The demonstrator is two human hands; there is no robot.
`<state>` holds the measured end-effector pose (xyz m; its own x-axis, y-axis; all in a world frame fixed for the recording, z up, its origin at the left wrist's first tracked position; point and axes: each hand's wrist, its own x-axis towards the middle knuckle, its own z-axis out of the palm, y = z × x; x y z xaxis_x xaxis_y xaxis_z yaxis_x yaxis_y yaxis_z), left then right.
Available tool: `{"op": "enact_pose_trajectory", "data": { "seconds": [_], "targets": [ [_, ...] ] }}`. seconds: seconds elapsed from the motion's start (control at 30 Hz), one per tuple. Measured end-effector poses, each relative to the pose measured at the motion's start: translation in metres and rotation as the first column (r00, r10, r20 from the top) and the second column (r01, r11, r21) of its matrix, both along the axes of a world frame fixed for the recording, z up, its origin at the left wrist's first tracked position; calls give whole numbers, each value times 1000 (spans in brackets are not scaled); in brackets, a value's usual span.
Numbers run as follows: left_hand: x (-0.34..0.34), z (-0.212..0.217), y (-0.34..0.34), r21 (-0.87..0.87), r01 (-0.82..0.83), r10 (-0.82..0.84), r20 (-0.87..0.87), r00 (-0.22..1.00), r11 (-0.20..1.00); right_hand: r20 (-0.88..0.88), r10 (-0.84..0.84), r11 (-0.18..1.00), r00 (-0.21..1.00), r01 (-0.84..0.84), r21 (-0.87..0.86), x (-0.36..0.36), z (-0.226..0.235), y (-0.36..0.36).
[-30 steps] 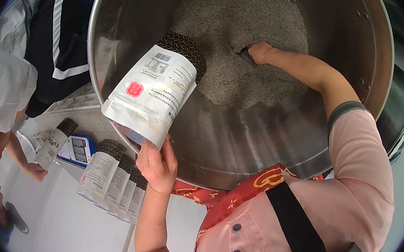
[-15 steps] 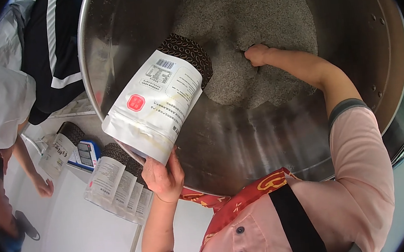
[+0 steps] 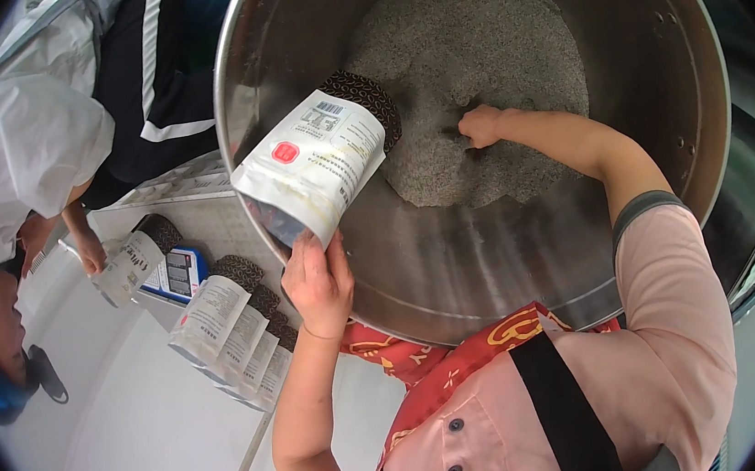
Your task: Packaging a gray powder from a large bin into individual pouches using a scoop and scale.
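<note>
A large round metal drum point(image 3: 491, 265) holds a heap of grey, speckled, grainy powder point(image 3: 477, 41). My left hand point(image 3: 320, 283) grips the mouth edge of a white pouch point(image 3: 318, 150) with a dark brown patterned base, a red mark and a barcode. The pouch leans over the drum's left rim, its base toward the powder. Its mouth gapes on the side by my hand, showing a silvery inside. My right hand point(image 3: 483, 125) is closed and rests at a hollow in the powder. What its fingers hold, if anything, is sunk in the powder and hidden.
Left of the drum, several similar pouches point(image 3: 211, 317) stand in a row on a ledge. Beside them sits a blue and white device point(image 3: 177, 273), perhaps a scale. A co-worker's hand point(image 3: 89, 252) is at another pouch point(image 3: 130, 266). A pipe point(image 3: 246, 456) juts out below.
The pouch's mouth has opened wider at my left hand. My right hand stays at the powder. The co-worker's hand has moved up to the far pouch. The whole view has shifted slightly.
</note>
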<state>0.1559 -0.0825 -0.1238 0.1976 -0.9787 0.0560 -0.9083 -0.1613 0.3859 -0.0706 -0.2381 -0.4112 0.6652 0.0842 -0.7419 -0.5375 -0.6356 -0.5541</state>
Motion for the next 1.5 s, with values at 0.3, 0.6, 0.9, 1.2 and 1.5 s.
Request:
{"op": "enact_pose_trajectory", "data": {
  "seconds": [0.3, 0.6, 0.9, 1.2, 1.5],
  "targets": [
    [-4, 4, -4, -10, -10, 10, 4, 1000, 1000, 59, -4, 998, 998, 0, 61, -7, 62, 3],
    [-8, 9, -3, -65, 1, 3, 52, 999, 998, 96, -77, 986, 992, 62, 152, -36, 184, 6],
    [-47, -6, 21, 198, 570, -600, 163, 783, 797, 115, -275, 957, 954, 260, 131, -90, 316, -6],
    [-76, 1, 37, 132, 622, -635, 199, 746, 772, 93, -332, 940, 939, 337, -50, -106, 373, -23],
    [-90, 12, 42, 123, 610, -621, 213, 754, 783, 58, -164, 948, 985, 174, -266, -88, 386, -21]
  ]
}}
